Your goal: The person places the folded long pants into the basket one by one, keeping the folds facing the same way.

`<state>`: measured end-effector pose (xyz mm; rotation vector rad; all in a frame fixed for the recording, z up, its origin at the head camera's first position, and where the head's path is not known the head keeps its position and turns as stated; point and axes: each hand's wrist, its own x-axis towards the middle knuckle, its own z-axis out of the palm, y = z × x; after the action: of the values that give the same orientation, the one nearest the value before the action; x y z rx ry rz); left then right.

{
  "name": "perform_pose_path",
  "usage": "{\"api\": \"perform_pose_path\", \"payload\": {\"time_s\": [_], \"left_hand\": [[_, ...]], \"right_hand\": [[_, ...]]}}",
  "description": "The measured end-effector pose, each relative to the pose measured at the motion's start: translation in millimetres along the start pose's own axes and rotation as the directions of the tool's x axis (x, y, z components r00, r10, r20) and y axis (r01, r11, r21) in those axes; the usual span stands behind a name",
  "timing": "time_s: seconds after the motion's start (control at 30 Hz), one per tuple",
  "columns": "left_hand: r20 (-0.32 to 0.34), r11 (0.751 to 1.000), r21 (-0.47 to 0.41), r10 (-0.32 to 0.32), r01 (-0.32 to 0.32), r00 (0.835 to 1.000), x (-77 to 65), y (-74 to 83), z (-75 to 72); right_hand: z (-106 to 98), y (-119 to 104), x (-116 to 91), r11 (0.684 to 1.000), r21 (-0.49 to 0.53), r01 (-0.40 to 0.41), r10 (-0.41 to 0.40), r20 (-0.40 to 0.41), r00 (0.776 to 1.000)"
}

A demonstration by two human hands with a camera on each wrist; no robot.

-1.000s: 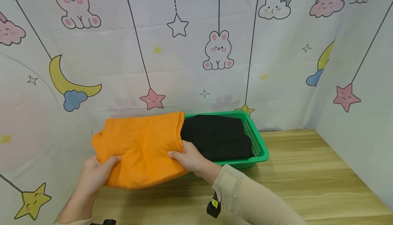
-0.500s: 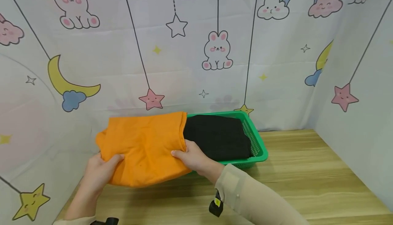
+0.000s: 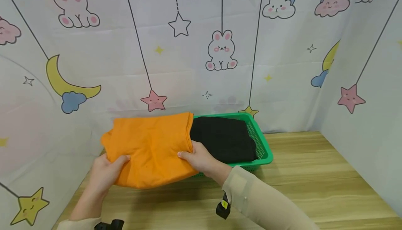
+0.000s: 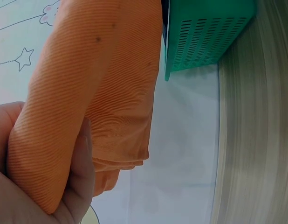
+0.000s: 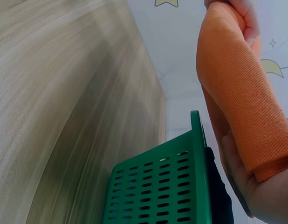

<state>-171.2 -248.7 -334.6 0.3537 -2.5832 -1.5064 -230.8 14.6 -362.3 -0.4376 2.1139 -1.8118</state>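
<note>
A folded piece of orange cloth (image 3: 154, 146) is held up in both hands, above the table and partly in front of the basket. My left hand (image 3: 105, 172) grips its lower left edge, thumb on top; the left wrist view shows fingers (image 4: 81, 172) curled beneath the fold. At the lower right edge my right hand (image 3: 201, 158) pinches the cloth, thumb on the near face. Behind and to the right, a green plastic basket (image 3: 267, 153) holds folded black cloth (image 3: 224, 139). The basket's left part is hidden by the orange cloth.
The wood-grain table (image 3: 301, 174) stretches to the right of the basket and in front of it. A white printed curtain (image 3: 185, 76) with rabbits and stars stands close behind the basket and along both sides.
Both hands have carried the orange cloth slightly right and a little up, so it covers a bit more of the basket. The grip looks the same.
</note>
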Motion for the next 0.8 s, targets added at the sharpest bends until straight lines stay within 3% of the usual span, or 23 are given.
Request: {"api": "perform_pose_path", "payload": {"time_s": [0.8], "left_hand": [[0.009,0.995,-0.090,0.048,-0.047,0.999,0.1,5.4,14.3]], "right_hand": [[-16,-6,-11,1.000,-0.025,0.018,-0.018,0.010,1.000]]}}
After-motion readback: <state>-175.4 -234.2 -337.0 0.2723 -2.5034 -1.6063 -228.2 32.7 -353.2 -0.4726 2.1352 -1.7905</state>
